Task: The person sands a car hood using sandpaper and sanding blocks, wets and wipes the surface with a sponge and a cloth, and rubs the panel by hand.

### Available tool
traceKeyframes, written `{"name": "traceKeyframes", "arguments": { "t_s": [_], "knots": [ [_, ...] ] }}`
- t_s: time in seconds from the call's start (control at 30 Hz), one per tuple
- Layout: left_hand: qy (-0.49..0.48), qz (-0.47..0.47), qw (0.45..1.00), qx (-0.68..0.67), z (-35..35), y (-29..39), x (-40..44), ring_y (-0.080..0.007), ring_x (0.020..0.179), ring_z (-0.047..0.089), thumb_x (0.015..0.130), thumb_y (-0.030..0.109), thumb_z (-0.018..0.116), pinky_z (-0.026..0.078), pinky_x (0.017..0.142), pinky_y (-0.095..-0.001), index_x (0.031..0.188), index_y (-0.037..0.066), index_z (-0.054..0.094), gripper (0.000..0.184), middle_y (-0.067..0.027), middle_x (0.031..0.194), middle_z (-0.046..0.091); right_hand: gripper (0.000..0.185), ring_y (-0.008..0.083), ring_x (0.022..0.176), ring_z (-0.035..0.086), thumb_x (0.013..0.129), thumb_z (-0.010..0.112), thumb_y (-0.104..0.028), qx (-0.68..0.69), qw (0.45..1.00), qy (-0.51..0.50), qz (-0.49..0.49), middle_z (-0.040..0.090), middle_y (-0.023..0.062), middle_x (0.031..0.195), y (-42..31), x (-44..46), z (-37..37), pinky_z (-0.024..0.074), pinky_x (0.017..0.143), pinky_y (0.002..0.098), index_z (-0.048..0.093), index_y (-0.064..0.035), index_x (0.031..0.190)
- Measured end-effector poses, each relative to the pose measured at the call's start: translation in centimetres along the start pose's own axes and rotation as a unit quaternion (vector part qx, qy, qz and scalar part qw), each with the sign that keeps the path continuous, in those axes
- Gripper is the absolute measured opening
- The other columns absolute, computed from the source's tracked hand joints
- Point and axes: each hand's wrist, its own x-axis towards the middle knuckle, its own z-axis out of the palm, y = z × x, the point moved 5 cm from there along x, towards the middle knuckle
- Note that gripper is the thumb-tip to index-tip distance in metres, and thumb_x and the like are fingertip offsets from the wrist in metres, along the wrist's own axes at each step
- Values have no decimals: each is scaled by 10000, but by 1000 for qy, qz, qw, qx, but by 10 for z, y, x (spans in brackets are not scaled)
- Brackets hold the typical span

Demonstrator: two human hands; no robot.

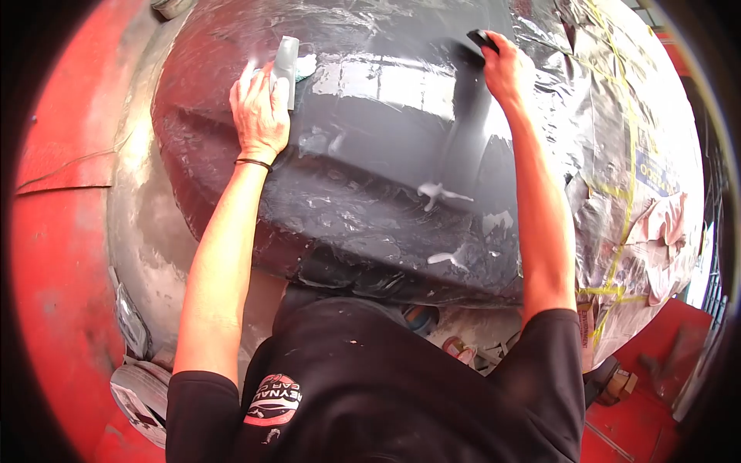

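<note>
My left hand (258,108) is closed around a pale grey, flat-sided piece (287,60) whose kind I cannot make out. A bit of whitish-green material (306,66) shows just beside it. Farther right, my right hand (509,69) grips a small black block (482,40), its fingers wrapped over one end. Both hands are at the far part of a curved, dark grey car panel (370,139), which looks glossy and reflects bright light. White smears (441,193) mark its nearer part.
Masking paper (610,162) with yellow tape covers the bodywork at right. Bare-looking metal (143,193) curves along the left, beside a red floor (62,255). A stack of round grey items (143,393) stands low left. Containers (459,349) sit beneath the panel.
</note>
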Motion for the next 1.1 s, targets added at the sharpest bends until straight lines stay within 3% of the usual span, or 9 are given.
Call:
{"name": "traceKeyframes", "arguments": {
  "t_s": [0.13,0.23,0.4,0.57,0.6,0.7,0.83,0.97,1.1],
  "knots": [
    [2,-4,1000,-4,-1,1,1,-356,1554,506,1170,431,520,351,1284,-510,1468,-15,705,567,-222,1576,647,283,413,1092,759,1030,732,-173,-43,996,11,-77,812,155,1190,-25,-7,16,587,988,519,809,-149,1301],
    [1,6,1000,2,-2,2,-1,-353,1551,510,1167,427,525,352,1283,-510,1466,-24,704,571,-220,1569,654,270,377,1057,738,1037,621,-12,88,990,-49,-99,798,149,1140,-73,-102,-7,550,991,489,766,-96,1249],
    [-6,5,1000,22,0,6,2,-343,1571,493,1166,415,513,350,1285,-516,1452,-27,708,562,-189,1513,700,401,284,1135,734,880,762,53,57,990,-72,-108,815,58,1227,-159,-241,-78,541,1055,439,805,-118,1240],
    [-2,5,1000,6,-2,6,3,-341,1572,492,1171,413,499,336,1293,-525,1443,-31,710,562,-184,1507,704,233,349,1123,798,1021,761,-73,81,994,-71,24,848,146,1184,-99,-136,-58,603,1019,445,839,-77,1240],
    [-4,6,1000,5,-3,7,3,-340,1572,492,1172,412,496,334,1294,-528,1442,-33,710,563,-185,1504,706,234,370,1101,802,1035,744,-102,118,992,-13,-44,843,169,1178,-82,-95,-44,600,1018,438,843,-71,1245],
    [0,-2,1000,-6,-4,9,4,-344,1579,486,1172,414,488,335,1294,-535,1440,-35,711,568,-184,1489,716,322,374,1095,792,1035,762,-247,8,999,28,-41,828,144,1199,-11,10,18,604,993,476,816,-179,1345],
    [-2,7,1000,6,-2,5,3,-348,1578,489,1172,395,494,339,1294,-535,1438,-26,713,543,-167,1482,724,268,373,1094,798,1033,756,-231,-41,997,-4,58,839,133,1170,-36,33,37,609,999,472,849,-210,1284],
    [-8,8,1000,12,-2,6,0,-352,1575,489,1166,380,500,340,1293,-545,1447,-8,707,522,-138,1493,719,241,368,1056,755,995,699,-46,15,990,-11,-139,808,165,1128,-132,-79,21,546,982,504,787,-124,1206],
    [-8,7,1000,13,-1,7,1,-368,1575,477,1153,359,508,322,1285,-575,1432,9,718,495,-107,1517,707,440,295,1168,688,891,730,66,77,986,-44,-140,786,41,1258,-215,-216,-23,515,1037,452,770,-112,1291]
  ]
}}
